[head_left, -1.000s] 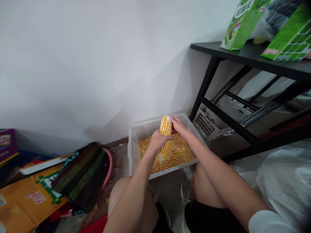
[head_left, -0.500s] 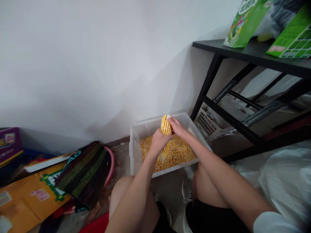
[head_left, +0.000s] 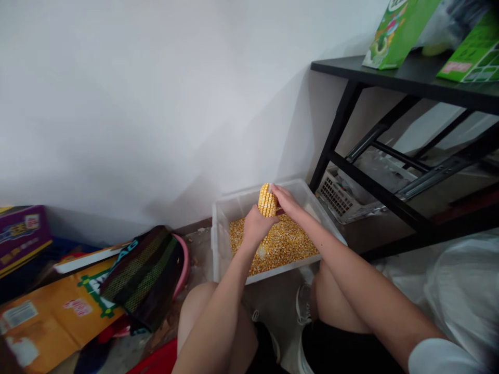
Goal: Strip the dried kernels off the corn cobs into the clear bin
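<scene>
An ear of corn (head_left: 267,200) with yellow kernels stands tilted above a translucent plastic bin (head_left: 215,244). My left hand (head_left: 257,226) is wrapped around its lower part. At the upper right side of the ear, my right hand (head_left: 285,200) is closed against it, with the fingertips near its top; the far fingers are hidden. A thin reddish-brown strip shows under the right hand, too small to name. Loose corn kernels (head_left: 292,241) cover the bottom of the bin. Part of another ear of corn (head_left: 267,243) seems to lie among them below my left hand.
A black table (head_left: 374,70) bearing green cartons (head_left: 401,36) stands on the right, with a white basket (head_left: 339,200) beneath. To the left lie a dark mesh bag (head_left: 146,275), a pink basin (head_left: 183,265) and an orange package (head_left: 58,317). A white wall rises behind the bin.
The view has shifted slightly, so the surroundings sit a little differently. My right fingers have moved slightly on the ear's upper side, and the pale spot there is now mostly covered.
</scene>
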A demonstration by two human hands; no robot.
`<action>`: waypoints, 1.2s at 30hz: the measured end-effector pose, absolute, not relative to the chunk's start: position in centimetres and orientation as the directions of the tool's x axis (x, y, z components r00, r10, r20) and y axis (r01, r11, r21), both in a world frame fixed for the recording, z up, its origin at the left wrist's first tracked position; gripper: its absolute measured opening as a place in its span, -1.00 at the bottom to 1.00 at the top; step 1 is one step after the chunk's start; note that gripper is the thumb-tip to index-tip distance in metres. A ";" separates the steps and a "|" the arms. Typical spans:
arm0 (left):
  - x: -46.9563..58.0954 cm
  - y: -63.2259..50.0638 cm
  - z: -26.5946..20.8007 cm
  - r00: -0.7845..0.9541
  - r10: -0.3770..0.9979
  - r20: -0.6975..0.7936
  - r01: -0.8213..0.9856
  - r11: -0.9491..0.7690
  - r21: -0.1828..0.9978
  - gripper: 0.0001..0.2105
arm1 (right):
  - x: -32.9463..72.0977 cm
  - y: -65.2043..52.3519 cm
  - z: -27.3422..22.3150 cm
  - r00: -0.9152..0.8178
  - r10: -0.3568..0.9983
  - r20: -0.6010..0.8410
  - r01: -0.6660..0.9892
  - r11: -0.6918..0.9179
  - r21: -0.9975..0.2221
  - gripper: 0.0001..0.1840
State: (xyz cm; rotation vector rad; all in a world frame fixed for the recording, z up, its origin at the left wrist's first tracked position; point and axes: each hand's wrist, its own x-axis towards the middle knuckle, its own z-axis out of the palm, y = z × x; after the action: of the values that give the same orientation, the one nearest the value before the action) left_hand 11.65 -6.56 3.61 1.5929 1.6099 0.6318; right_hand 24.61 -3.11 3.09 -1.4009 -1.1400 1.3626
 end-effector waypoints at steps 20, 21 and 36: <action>11.6 -7.3 4.8 0.018 0.986 -0.163 0.754 0.094 0.650 -0.57 | 24.2 -3.0 2.2 -0.065 0.961 -0.268 -0.023 -0.270 -0.962 -0.43; 11.6 -7.3 4.7 0.014 0.986 -0.168 0.755 0.100 0.648 -0.56 | 24.2 -3.1 2.3 -0.074 0.963 -0.260 -0.016 -0.262 -0.965 -0.42; 11.7 -7.4 4.4 -0.014 0.981 -0.194 0.805 0.126 0.580 -0.58 | 23.4 -2.0 -0.9 0.016 0.994 -0.106 0.209 -0.107 -0.972 -0.49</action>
State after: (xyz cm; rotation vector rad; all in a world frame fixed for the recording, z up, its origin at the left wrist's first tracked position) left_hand 11.71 -7.37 4.42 1.7196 1.8599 0.4154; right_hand 23.37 -2.00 -0.86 -1.4480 -1.3077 1.1773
